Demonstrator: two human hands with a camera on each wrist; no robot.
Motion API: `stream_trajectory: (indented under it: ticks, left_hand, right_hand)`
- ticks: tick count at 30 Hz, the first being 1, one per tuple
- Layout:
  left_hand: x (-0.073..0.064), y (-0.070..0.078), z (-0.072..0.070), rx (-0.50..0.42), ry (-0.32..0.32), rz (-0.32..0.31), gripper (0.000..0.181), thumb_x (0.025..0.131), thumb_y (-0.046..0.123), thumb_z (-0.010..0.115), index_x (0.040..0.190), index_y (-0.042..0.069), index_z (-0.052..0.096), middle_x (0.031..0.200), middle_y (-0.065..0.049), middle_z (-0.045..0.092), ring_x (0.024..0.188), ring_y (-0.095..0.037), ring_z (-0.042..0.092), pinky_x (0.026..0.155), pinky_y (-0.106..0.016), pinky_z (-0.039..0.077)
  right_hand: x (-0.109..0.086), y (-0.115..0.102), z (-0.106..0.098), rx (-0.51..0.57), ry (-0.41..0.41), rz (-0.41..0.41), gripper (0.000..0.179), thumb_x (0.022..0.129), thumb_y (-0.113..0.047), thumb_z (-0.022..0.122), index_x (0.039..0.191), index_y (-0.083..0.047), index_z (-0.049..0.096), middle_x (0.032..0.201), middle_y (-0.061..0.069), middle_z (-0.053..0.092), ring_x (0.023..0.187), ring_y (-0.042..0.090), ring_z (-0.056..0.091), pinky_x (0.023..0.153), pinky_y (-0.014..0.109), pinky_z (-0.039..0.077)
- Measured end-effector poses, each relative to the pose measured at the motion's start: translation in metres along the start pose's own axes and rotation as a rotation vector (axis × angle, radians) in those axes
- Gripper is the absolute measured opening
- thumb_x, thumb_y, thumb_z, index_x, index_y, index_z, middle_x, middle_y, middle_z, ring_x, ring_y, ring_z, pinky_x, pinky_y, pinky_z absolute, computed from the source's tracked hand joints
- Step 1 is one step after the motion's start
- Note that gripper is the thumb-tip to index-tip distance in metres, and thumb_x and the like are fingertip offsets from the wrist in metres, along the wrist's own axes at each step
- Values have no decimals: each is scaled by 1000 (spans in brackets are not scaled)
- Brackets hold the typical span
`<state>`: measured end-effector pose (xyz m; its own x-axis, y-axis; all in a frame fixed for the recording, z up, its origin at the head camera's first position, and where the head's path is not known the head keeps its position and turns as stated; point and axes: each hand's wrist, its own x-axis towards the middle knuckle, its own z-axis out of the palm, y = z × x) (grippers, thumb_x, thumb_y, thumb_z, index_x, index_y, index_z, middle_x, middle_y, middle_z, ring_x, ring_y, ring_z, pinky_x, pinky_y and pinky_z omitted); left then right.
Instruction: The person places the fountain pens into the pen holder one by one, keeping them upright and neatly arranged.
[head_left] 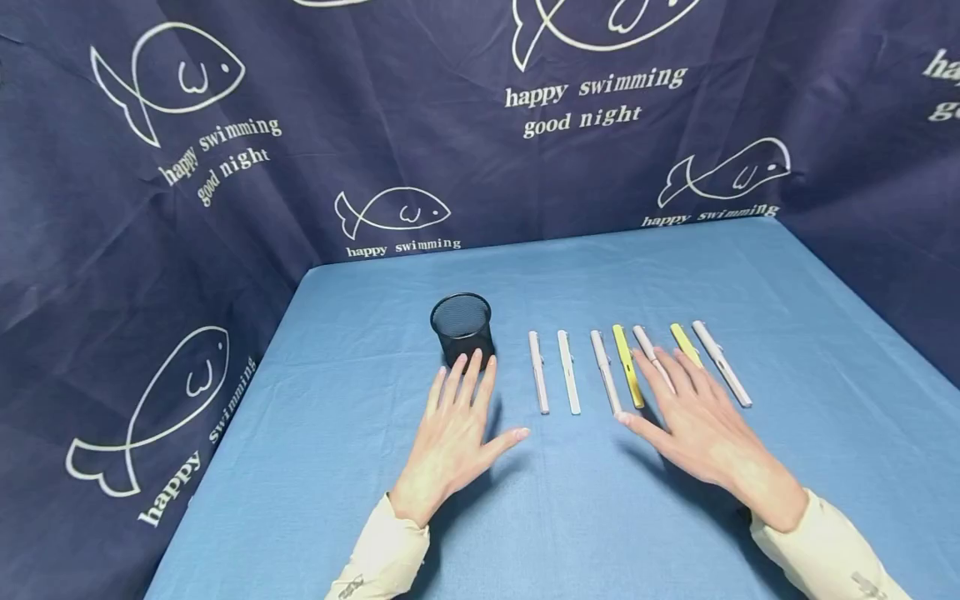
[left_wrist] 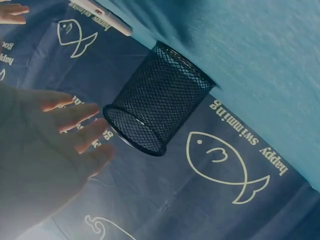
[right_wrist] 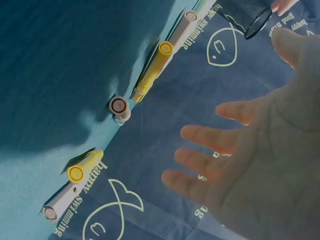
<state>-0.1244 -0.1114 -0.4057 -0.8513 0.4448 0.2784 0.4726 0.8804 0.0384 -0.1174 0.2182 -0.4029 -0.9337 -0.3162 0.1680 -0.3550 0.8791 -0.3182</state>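
My left hand (head_left: 453, 429), fingers straight and spread, hovers in front of a black mesh pen holder (head_left: 463, 329) that stands upright on the blue cloth. Its fingertips overlap the holder's lower front in the head view; the left wrist view shows them apart from its mesh (left_wrist: 160, 95). Flat and spread too, my right hand (head_left: 701, 425) is over the right part of a row of pens and holds nothing. It partly covers a pale pink pen (head_left: 645, 343) and a yellow pen (head_left: 684, 340). Just left of its fingers lies another yellow pen (head_left: 626, 358).
Left of the right hand lie a pale pink pen (head_left: 537, 371), a white pen (head_left: 568, 371) and another pale pen (head_left: 602, 362). At the row's right end is a whitish pen (head_left: 720, 362). Dark blue curtains (head_left: 420, 108) with fish prints border the blue-covered table (head_left: 360, 333).
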Motion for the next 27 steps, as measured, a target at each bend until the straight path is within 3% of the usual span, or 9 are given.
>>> stream_trajectory:
  ticks: [3, 8, 11, 14, 16, 18, 22, 24, 27]
  left_hand:
    - [1, -4, -4, -30, 36, 22, 97, 96, 69, 55, 164, 6, 26, 166, -16, 31, 153, -32, 26, 124, -51, 20]
    - [5, -16, -15, -155, 122, 46, 94, 96, 61, 64, 163, 6, 27, 164, -15, 33, 152, -30, 28, 123, -50, 23]
    - [7, -29, -20, -223, 175, 65, 94, 94, 55, 70, 163, 6, 28, 164, -15, 33, 150, -31, 31, 121, -51, 26]
    - [11, -45, -22, -279, 207, 62, 95, 92, 50, 75, 163, 6, 28, 165, -15, 31, 149, -32, 32, 120, -52, 27]
    - [15, -56, -21, -322, 217, 41, 97, 91, 48, 78, 163, 6, 28, 165, -15, 31, 149, -33, 33, 120, -53, 27]
    - [19, -67, -21, -375, 213, 3, 98, 90, 48, 79, 163, 8, 27, 166, -13, 30, 149, -33, 33, 120, -55, 27]
    - [28, -86, -19, -515, 187, -88, 100, 89, 48, 81, 165, 16, 26, 168, -5, 29, 151, -28, 30, 119, -58, 28]
    - [32, -95, -17, -598, 182, -114, 99, 88, 45, 83, 165, 18, 26, 166, -5, 32, 150, -26, 32, 118, -56, 29]
    - [38, -107, -13, -717, 168, -134, 98, 87, 37, 86, 164, 17, 29, 162, -8, 37, 146, -25, 38, 118, -52, 32]
  right_hand:
    - [2, 2, -3, 43, 12, -24, 87, 100, -54, 64, 162, -3, 29, 159, 29, 31, 144, 54, 26, 110, 72, 25]
    - [7, 9, -11, 148, 69, -84, 79, 98, -39, 72, 156, 1, 37, 152, 29, 42, 138, 52, 36, 106, 70, 33]
    - [8, 14, -17, 221, 85, -91, 75, 99, -32, 73, 157, 0, 38, 151, 28, 44, 137, 52, 38, 105, 70, 34]
    - [9, 20, -22, 277, 111, -86, 70, 99, -26, 73, 156, -2, 41, 148, 25, 49, 130, 48, 49, 98, 66, 44]
    - [10, 24, -26, 313, 128, -72, 66, 99, -23, 73, 155, -4, 43, 143, 22, 54, 123, 43, 56, 92, 57, 51]
    - [11, 29, -28, 346, 143, -61, 61, 100, -20, 72, 152, -3, 45, 137, 21, 58, 115, 41, 61, 87, 39, 56]
    - [14, 40, -33, 401, 164, -39, 56, 101, -15, 69, 150, -3, 48, 131, 23, 62, 112, 39, 62, 84, 10, 47]
    - [15, 45, -35, 423, 167, -23, 54, 101, -15, 68, 150, -3, 48, 131, 23, 62, 112, 31, 63, 83, 6, 44]
    - [16, 54, -37, 435, 163, 7, 52, 102, -17, 67, 149, -3, 49, 129, 22, 62, 108, 8, 61, 80, 8, 43]
